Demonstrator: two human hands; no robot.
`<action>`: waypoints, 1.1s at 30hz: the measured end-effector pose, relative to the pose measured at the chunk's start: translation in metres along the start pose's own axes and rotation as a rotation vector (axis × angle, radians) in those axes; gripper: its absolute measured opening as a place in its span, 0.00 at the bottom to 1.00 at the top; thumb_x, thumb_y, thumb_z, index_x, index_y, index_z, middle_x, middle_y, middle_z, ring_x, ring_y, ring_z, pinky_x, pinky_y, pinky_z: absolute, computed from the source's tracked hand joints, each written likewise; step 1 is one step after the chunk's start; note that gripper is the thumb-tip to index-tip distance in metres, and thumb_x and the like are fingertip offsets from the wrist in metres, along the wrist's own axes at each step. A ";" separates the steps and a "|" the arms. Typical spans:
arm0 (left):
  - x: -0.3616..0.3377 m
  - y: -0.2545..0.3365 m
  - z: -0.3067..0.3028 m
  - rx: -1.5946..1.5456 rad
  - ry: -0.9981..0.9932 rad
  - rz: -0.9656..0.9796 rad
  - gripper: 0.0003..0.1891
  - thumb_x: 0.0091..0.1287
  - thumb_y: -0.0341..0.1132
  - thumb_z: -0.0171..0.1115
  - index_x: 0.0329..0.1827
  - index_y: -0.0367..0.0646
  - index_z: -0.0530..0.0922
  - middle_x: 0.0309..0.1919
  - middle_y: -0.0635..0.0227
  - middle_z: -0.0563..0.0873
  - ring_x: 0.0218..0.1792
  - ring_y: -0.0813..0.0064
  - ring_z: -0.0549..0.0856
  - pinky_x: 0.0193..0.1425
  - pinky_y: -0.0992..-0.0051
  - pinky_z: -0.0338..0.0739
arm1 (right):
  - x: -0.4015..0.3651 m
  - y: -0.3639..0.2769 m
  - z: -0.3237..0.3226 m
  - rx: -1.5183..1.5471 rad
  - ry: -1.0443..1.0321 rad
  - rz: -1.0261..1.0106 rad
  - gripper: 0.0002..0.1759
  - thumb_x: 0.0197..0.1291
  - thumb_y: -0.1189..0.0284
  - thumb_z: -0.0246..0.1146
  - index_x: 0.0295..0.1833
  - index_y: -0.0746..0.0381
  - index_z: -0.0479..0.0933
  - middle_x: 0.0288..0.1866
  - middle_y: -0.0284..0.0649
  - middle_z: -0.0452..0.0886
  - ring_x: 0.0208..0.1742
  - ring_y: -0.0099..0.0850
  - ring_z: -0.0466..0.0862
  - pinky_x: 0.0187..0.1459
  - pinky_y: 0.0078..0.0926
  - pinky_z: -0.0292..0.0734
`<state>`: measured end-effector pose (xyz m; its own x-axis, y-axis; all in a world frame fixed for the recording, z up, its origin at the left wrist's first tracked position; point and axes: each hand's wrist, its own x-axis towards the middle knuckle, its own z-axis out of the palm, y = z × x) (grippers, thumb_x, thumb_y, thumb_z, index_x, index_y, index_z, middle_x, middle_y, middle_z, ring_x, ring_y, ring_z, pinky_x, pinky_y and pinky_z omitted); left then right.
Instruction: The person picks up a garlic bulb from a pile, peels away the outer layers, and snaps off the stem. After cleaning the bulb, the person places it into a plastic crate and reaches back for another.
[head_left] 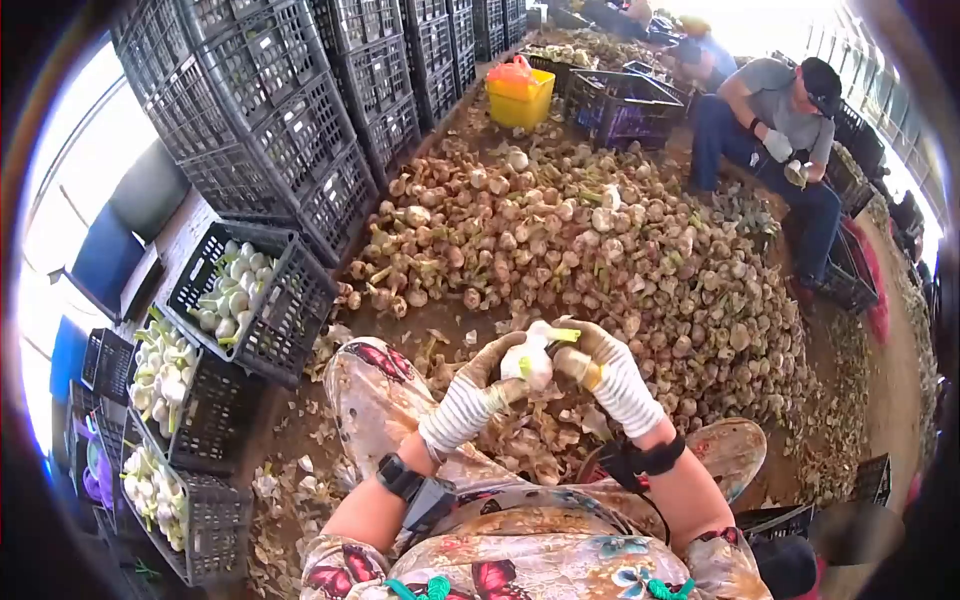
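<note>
A peeled white garlic bulb [527, 367] with a short green stem [562, 335] is held in front of my lap. My left hand [482, 388], in a striped work glove with a dirty palm, wraps round the bulb's left side. My right hand [607, 372], gloved the same way, curls its fingers in at the stem on the right; its fingertips partly hide the contact. Loose papery skins [545, 440] lie below both hands, between my knees. Just beyond them spreads a large heap of unpeeled garlic bulbs [560, 245].
Black crates holding cleaned garlic [232, 290] stand at my left, below tall stacks of crates [265, 110]. A yellow bucket [518, 103] sits behind the heap. A gloved co-worker [775, 140] sits at the right, holding a garlic bulb; others work further back.
</note>
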<state>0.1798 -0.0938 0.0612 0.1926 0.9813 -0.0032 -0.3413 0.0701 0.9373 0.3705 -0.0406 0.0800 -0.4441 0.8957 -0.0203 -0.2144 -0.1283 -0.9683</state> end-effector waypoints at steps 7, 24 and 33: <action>0.000 0.000 0.001 0.035 -0.034 -0.014 0.35 0.57 0.38 0.70 0.66 0.39 0.63 0.57 0.65 0.75 0.57 0.75 0.74 0.61 0.75 0.70 | -0.004 -0.004 -0.008 -0.014 0.015 0.139 0.13 0.57 0.70 0.66 0.46 0.66 0.78 0.38 0.32 0.81 0.38 0.18 0.77 0.41 0.18 0.73; 0.004 -0.004 0.002 -0.193 0.000 -0.090 0.38 0.54 0.37 0.70 0.68 0.44 0.62 0.57 0.63 0.75 0.56 0.70 0.77 0.54 0.72 0.77 | -0.016 0.025 -0.008 -0.075 0.096 -0.023 0.08 0.59 0.75 0.64 0.43 0.65 0.76 0.34 0.31 0.80 0.34 0.15 0.74 0.36 0.14 0.71; 0.002 0.006 0.005 0.054 -0.001 -0.094 0.32 0.54 0.33 0.69 0.63 0.42 0.66 0.50 0.69 0.77 0.53 0.77 0.76 0.59 0.75 0.71 | -0.011 0.022 -0.013 -0.337 0.118 -0.226 0.26 0.52 0.75 0.68 0.57 0.64 0.70 0.42 0.36 0.80 0.37 0.20 0.76 0.39 0.19 0.74</action>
<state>0.1832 -0.0926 0.0687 0.2223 0.9707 -0.0913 -0.2721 0.1516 0.9503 0.3819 -0.0478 0.0557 -0.3117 0.9305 0.1924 0.0100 0.2057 -0.9786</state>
